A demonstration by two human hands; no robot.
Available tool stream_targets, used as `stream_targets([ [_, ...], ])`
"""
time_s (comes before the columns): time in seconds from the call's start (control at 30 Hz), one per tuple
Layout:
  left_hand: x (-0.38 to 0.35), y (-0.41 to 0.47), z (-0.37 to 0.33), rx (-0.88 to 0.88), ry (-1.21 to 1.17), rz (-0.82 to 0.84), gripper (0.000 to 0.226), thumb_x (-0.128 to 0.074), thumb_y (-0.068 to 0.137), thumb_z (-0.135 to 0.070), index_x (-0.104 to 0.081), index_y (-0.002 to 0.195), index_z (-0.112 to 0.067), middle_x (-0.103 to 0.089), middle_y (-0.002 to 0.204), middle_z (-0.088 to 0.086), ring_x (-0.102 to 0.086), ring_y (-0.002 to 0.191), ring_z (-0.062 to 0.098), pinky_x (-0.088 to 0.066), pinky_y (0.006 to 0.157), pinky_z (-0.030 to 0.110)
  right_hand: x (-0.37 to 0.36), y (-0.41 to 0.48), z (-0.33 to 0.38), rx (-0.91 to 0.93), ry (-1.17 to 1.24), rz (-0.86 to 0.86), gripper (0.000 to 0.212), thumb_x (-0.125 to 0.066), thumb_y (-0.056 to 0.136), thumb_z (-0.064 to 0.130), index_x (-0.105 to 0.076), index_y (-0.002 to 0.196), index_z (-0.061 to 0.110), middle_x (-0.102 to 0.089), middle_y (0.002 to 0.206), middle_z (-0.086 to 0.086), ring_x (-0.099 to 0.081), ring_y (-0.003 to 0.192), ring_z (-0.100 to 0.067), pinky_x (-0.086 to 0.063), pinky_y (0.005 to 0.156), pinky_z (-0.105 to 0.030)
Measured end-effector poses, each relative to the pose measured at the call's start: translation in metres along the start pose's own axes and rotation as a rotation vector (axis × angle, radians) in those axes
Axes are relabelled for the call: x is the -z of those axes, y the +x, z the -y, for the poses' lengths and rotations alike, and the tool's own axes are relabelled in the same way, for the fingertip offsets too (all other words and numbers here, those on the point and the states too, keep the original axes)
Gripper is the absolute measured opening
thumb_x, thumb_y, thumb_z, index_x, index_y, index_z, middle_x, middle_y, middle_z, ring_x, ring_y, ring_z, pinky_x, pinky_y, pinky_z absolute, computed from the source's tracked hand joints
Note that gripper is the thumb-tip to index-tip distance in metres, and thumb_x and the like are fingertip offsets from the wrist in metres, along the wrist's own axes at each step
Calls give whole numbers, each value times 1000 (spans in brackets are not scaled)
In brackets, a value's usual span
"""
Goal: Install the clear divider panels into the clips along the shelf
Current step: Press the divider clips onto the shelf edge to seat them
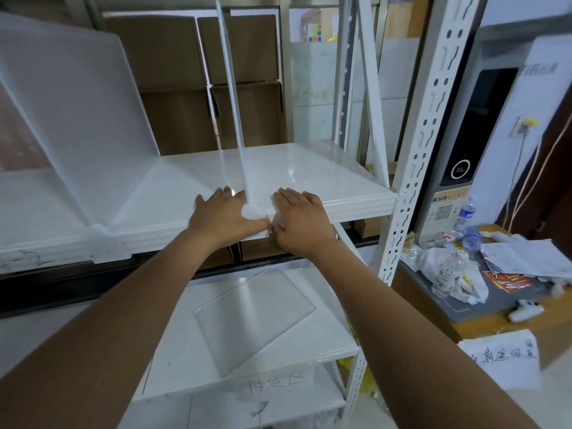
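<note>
— On the front edge of the white shelf (309, 171), what are the hands doing?
— Both lie palm down. The left hand (221, 216) sits just left of the upright clear panel (230, 88), the right hand (298, 221) just right of it. Fingers on each are straight and close together; the thumbs reach inward and meet at the shelf's lip.
— And the panel's foot?
— It meets a white clip (251, 209) between the hands, partly hidden by them.
— Other panels?
— A second panel (71, 113) stands farther left, in a left clip (102, 243). A flat panel (253, 314) lies on the lower shelf (185, 351).
</note>
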State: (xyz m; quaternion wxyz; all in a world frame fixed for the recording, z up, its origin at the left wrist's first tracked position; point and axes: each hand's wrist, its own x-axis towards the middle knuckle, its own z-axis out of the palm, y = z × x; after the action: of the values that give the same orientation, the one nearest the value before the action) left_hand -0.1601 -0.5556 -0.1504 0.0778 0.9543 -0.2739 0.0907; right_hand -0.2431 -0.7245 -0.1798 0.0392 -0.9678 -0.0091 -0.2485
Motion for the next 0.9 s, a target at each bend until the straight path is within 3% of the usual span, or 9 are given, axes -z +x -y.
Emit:
stream_targets([
  [0.2,4,-2,4,-33,33,26,89,-42,78,-88,-42,149,-33,-44,154,7,-35,145,28,-22,118,60,0,1,0,-5,14,6,60,-54,90,40,-45,143,12,-44,154,-5,-32,146,-20,-18,119,-39],
  [0.33,3,-2,5,-29,91,78,101,-51,76,-87,-27,156,-32,-25,166,9,-19,154,30,-13,121,60,4,7,-3,1,53,23,46,-58,88,33,-54,129,14,-54,143,-2,-41,139,-19,-23,113,-34],
  [0.47,1,1,6,-32,99,101,108,-55,71,-89,-23,158,-32,-20,168,9,-15,155,30,-11,122,61,11,9,-6,19,56,91,49,-56,94,36,-50,137,15,-48,149,-3,-39,140,-18,-24,114,-35],
  [0.73,1,1,7,-27,116,109,113,-56,70,-89,-19,159,-31,-15,169,10,-11,156,31,-9,122,60,11,10,-2,28,28,96,38,-56,95,30,-55,127,10,-59,132,-9,-49,126,-25,-35,107,-37],
  [0.9,-1,3,9,-35,112,108,113,-55,69,-89,-20,159,-32,-16,168,11,-12,155,31,-10,122,61,8,10,1,41,16,54,24,-55,91,23,-58,112,11,-61,108,-5,-55,106,-24,-39,91,-35],
])
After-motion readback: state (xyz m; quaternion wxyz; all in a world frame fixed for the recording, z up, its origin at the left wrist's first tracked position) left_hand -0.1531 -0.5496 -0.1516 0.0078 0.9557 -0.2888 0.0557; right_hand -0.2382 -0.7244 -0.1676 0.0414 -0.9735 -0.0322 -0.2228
